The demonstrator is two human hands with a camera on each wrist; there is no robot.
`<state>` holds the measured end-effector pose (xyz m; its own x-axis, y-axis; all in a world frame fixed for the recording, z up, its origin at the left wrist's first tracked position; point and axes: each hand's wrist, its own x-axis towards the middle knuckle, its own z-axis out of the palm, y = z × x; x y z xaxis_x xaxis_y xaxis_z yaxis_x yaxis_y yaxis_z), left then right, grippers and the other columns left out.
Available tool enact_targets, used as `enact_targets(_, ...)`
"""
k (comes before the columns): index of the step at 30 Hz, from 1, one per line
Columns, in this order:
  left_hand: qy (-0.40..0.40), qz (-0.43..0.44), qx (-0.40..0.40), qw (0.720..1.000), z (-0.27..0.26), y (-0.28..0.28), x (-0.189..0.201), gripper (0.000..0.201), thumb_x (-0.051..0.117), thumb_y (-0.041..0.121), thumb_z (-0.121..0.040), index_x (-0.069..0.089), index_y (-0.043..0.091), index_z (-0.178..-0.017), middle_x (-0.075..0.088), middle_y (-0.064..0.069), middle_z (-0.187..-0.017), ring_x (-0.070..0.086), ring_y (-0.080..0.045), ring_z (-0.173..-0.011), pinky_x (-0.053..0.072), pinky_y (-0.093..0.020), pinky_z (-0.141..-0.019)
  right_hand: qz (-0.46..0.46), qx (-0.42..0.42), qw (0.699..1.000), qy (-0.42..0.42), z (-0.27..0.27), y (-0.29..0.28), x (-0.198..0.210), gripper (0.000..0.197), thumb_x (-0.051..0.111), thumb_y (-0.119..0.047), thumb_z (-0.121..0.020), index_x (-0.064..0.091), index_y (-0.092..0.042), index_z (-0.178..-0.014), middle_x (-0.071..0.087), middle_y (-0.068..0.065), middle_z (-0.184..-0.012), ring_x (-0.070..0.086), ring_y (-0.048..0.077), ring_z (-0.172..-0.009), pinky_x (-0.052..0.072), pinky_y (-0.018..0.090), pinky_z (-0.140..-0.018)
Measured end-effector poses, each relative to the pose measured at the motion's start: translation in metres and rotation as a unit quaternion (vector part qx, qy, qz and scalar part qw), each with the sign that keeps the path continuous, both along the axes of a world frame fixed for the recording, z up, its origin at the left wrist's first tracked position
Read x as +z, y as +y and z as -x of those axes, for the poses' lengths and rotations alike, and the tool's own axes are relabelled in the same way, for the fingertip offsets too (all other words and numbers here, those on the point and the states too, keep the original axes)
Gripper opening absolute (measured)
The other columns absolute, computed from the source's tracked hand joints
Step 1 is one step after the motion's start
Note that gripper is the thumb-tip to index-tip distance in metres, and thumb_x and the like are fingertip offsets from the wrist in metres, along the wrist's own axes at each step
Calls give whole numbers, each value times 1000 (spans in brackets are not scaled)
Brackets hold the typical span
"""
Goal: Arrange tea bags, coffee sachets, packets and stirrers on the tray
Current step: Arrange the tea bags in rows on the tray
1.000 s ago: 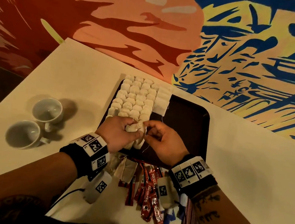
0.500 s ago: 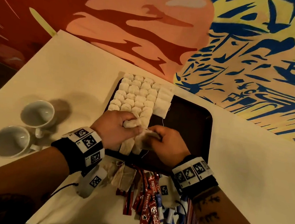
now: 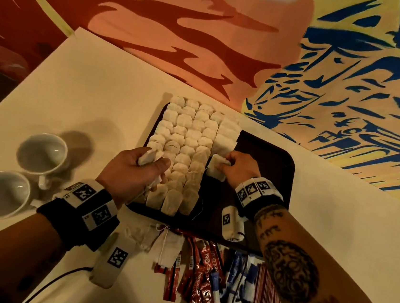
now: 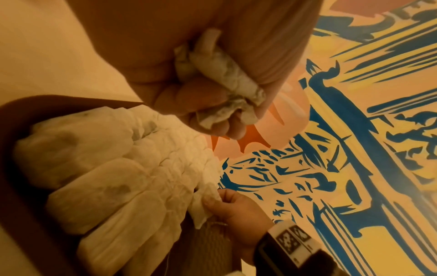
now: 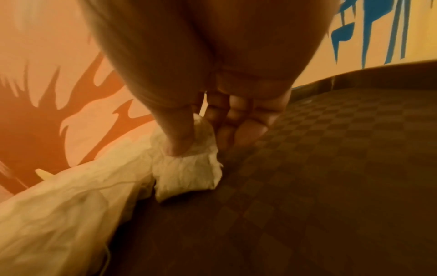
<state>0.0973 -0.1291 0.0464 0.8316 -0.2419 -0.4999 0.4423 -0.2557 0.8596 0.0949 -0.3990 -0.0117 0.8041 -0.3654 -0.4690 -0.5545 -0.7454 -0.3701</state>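
A dark tray (image 3: 270, 157) lies on the white table, its left half covered by rows of white tea bags (image 3: 188, 135). My left hand (image 3: 140, 167) hovers over the tray's left edge and grips a small bunch of tea bags (image 4: 222, 74) in its fist. My right hand (image 3: 237, 168) pinches one tea bag (image 5: 189, 171) between thumb and fingers and holds it down on the bare tray floor beside the rows. Red coffee sachets (image 3: 204, 276), blue packets (image 3: 235, 287) and a bundle of stirrers (image 3: 266, 301) lie on the table in front of the tray.
Two white cups (image 3: 41, 153) (image 3: 1, 193) lie at the left on the table (image 3: 334, 229). A few loose tea bags (image 3: 165, 247) lie by the tray's near edge. The painted wall (image 3: 353, 69) runs close behind the tray.
My hands have parted. The right one carried a single tea bag rightward and set it against the tray beside the rows; the left stayed at the tray's left edge with its bunch.
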Motion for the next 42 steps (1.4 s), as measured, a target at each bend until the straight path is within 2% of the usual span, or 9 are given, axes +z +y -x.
enact_targets(3, 19, 16, -4, 1000, 3, -2, -1, 25, 65, 27, -94, 68, 4, -85, 67, -9, -70, 57, -17, -57, 45, -25, -48, 2, -13, 1000, 4, -10, -3, -4, 24, 73, -37, -88, 58, -27, -71, 59, -8, -77, 55, 11, -73, 36, 20, -54)
enact_targets(9, 39, 45, -4, 998, 9, -7, 1, 18, 64, 17, -94, 66, 1, -86, 62, -14, -69, 51, -18, -52, 42, -23, -40, 19, -21, 1000, 8, -21, -8, -7, 30, 75, -43, -85, 69, -20, -104, 59, -4, -94, 54, 15, -89, 40, 26, -78)
enact_targets(13, 31, 45, -10, 998, 9, -7, -2, 20, 64, 18, -94, 65, -1, -89, 63, -16, -72, 53, -21, -55, 44, -24, -42, 14, -27, 999, 11, -26, -10, -7, 26, 78, -43, -82, 67, -24, -95, 61, -6, -91, 55, 13, -86, 39, 24, -76)
enact_targets(20, 34, 50, -8, 998, 10, -12, -7, 12, 67, 22, -92, 70, 17, -83, 67, -6, -69, 59, -14, -57, 46, -20, -47, 3, -57, 998, 0, -28, -11, -6, 26, 80, -44, -80, 63, -26, -87, 61, -7, -85, 55, 10, -75, 39, 25, -71)
enact_targets(25, 31, 48, -30, 998, 14, -17, -7, 7, 70, 27, -91, 75, 23, -93, 75, 5, -82, 67, -9, -71, 50, -29, -64, -20, -119, 989, -89, -12, -5, 5, 35, 79, -46, -80, 60, -24, -98, 61, -8, -92, 58, 8, -81, 42, 21, -64)
enact_targets(29, 8, 11, -88, 996, 19, -20, -5, 18, 69, 49, -76, 71, 32, -80, 71, 11, -73, 65, -10, -72, 51, -35, -75, -108, -88, 974, -179, 16, 18, 37, 15, 71, -37, -90, 60, -31, -99, 64, -14, -95, 62, 5, -87, 43, 14, -68)
enact_targets(33, -33, -23, -147, 988, 28, -29, 3, 9, 75, 34, -85, 68, 30, -81, 70, 16, -72, 64, 2, -67, 47, -19, -65, -304, 5, 929, -213, 60, 54, 75, 14, 72, -29, -91, 66, -35, -102, 71, -9, -96, 65, 4, -86, 52, 22, -80)
enact_targets(37, -84, -82, -230, 966, 38, -34, 14, 13, 76, 28, -79, 66, 26, -87, 72, 3, -83, 68, -11, -78, 56, -34, -72, -322, 3, 925, -201, 94, 76, 94, 34, 73, -49, -76, 68, -28, -104, 71, -7, -88, 66, 5, -79, 55, 22, -73)
enact_targets(42, -98, -93, -251, 958, 51, -35, 25, 31, 72, 43, -62, 63, 28, -89, 70, 4, -82, 68, -16, -79, 58, -45, -75, -301, -47, 925, -227, 115, 81, 89, 7, 78, -25, -86, 71, -24, -87, 75, -3, -85, 71, 15, -81, 58, 36, -77)
